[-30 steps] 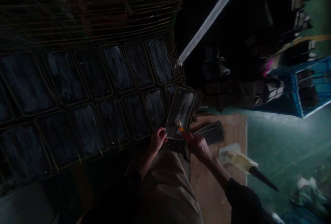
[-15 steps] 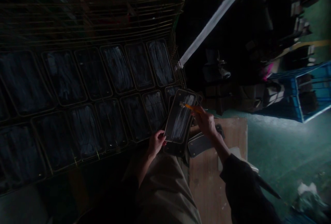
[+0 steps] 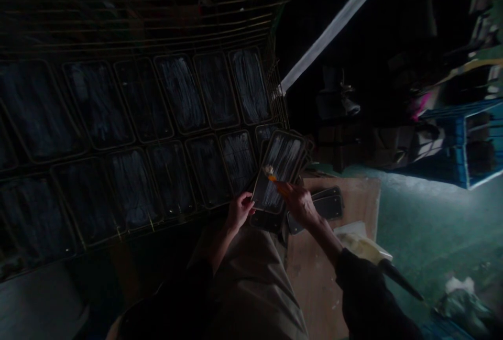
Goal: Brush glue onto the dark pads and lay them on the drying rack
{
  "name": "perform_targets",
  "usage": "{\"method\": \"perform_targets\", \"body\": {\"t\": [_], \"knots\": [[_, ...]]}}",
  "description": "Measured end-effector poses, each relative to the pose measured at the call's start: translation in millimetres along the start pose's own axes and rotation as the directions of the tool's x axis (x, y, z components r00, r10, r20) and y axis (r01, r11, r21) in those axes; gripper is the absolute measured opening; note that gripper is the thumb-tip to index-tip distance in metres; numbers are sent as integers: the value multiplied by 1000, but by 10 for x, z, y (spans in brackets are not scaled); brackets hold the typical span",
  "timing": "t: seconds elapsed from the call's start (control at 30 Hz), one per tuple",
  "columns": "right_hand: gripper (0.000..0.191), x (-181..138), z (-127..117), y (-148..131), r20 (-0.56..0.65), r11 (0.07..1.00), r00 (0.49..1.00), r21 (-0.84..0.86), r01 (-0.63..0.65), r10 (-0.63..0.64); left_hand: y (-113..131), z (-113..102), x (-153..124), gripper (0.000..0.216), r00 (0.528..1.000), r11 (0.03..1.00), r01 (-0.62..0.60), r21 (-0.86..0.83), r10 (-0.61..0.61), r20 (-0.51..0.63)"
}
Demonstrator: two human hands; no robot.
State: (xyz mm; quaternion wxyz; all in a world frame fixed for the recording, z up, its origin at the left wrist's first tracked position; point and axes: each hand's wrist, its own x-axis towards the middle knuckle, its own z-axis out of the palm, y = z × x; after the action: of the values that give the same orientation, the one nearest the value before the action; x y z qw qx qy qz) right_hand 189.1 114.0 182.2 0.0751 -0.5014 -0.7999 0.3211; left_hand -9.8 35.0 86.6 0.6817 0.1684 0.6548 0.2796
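My left hand (image 3: 239,211) is closed on the lower left corner of a dark rectangular panel (image 3: 283,152) with rounded corners and a paler stitched-looking edge. The panel lies tilted over other dark panels. In my right hand (image 3: 302,205) is a brush with an orange handle (image 3: 272,177). Its pale bristles rest on or just above the panel's left side. Whitish streaks cover much of the panel's face. Below my right hand, more dark panels (image 3: 329,206) lie on a wooden board.
A wire rack (image 3: 157,41) on the left carries two rows of dark panels with whitish streaks (image 3: 181,94). The wooden board (image 3: 314,272) stands right of my legs, with a pale container (image 3: 363,245) on it. A blue crate (image 3: 467,146) sits on the green floor.
My right hand and the brush have moved down and left across the panel. White streaks now spread over more of its upper face. My left hand keeps its hold on the corner.
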Motion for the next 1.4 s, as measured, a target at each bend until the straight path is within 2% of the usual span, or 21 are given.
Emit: {"method": "perform_targets", "body": {"t": [0.13, 0.23, 0.3, 0.4, 0.47, 0.57, 0.67, 0.73, 0.83, 0.93, 1.03, 1.2, 1.3, 1.4], "knots": [[28, -391, 142, -242, 120, 989, 991, 131, -68, 52, 2, -3, 12, 25, 1000, 999, 9, 42, -8, -12], [26, -534, 102, -334, 175, 959, 976, 230, -167, 128, 15, -13, 18, 24, 998, 998, 57, 30, -57, 2], [27, -516, 14, -315, 160, 941, 974, 272, -201, 161, 28, -22, 14, 24, 998, 998, 65, 8, -66, 17], [28, -379, -95, -201, 19, 929, 974, 297, -221, 226, 51, -32, -1, 27, 999, 999, 46, -7, -46, 23], [28, -314, -81, -139, -46, 934, 970, 284, -217, 239, 69, -35, -11, 26, 999, 999, 35, -6, -35, 31], [28, -398, 81, -166, 11, 941, 979, 273, -200, 205, 89, -34, -18, 23, 999, 999, 25, 23, -26, 34], [29, -654, 275, -297, 111, 926, 976, 312, -211, 185, 83, -31, -15, 23, 999, 998, 36, 46, -38, 32], [30, -810, 335, -355, 144, 896, 966, 366, -252, 213, 63, -27, -7, 24, 999, 999, 38, 26, -39, 11], [29, -893, 285, -288, 132, 846, 945, 421, -327, 299, 26, -16, 15, 22, 1000, 1000, 27, 11, -26, -10], [26, -778, 100, -53, 52, 853, 925, 371, -367, 375, -11, -13, 37, 21, 1000, 999, -2, 51, 2, 1], [27, -544, -160, 196, -109, 888, 908, 286, -360, 404, -50, -26, 51, 24, 998, 997, -54, 62, 53, 15], [32, -106, -531, 405, -325, 968, 913, 114, -223, 248, -93, -30, 49, 33, 996, 994, -87, 67, 85, 28], [31, 100, -578, 479, -376, 980, 906, 38, -195, 195, -84, -2, 36, 34, 995, 994, -95, 50, 95, 4], [30, 154, -504, 511, -332, 979, 923, 3, -204, 193, -64, 23, 22, 34, 996, 995, -87, 45, 88, -15]]}}
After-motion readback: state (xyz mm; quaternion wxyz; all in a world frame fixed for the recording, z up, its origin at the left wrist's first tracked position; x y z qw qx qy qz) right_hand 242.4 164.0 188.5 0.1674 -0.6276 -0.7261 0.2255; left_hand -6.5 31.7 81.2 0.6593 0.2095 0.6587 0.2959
